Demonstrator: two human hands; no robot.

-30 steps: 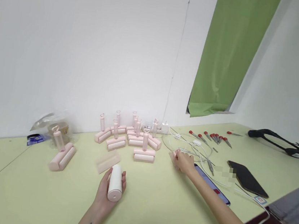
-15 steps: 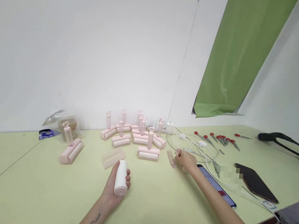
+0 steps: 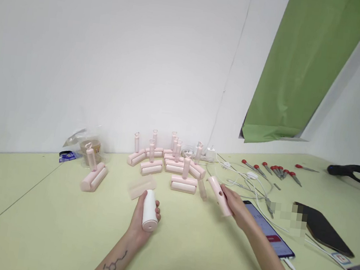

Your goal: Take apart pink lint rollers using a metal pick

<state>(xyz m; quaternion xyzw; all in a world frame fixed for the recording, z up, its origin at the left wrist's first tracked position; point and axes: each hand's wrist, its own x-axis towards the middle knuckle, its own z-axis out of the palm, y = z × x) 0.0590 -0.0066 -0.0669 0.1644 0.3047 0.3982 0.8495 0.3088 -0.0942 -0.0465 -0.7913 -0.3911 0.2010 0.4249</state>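
Note:
My left hand (image 3: 140, 222) is wrapped round a white roller with a pink end cap (image 3: 150, 210), held just above the pale green table (image 3: 40, 227). My right hand (image 3: 237, 207) grips a long pink handle piece (image 3: 219, 194), lifted off the table and pointing back left. A translucent pink cover (image 3: 141, 187) lies just beyond the roller. A second small pink piece (image 3: 202, 189) lies beside the handle. Behind stand several assembled pink lint rollers (image 3: 170, 163), and one more (image 3: 94, 175) lies apart on the left.
White cables (image 3: 246, 180) and a charger lie behind my right hand. A lit phone (image 3: 269, 233) and a dark phone (image 3: 321, 227) lie right. Several red-handled screwdrivers (image 3: 274, 169) sit at the back right, a plastic-wrapped jar (image 3: 83, 145) by the wall.
My right hand has picked the pink handle piece up from the table and drawn it back toward me. The left hand keeps hold of the roller. The view has drifted left.

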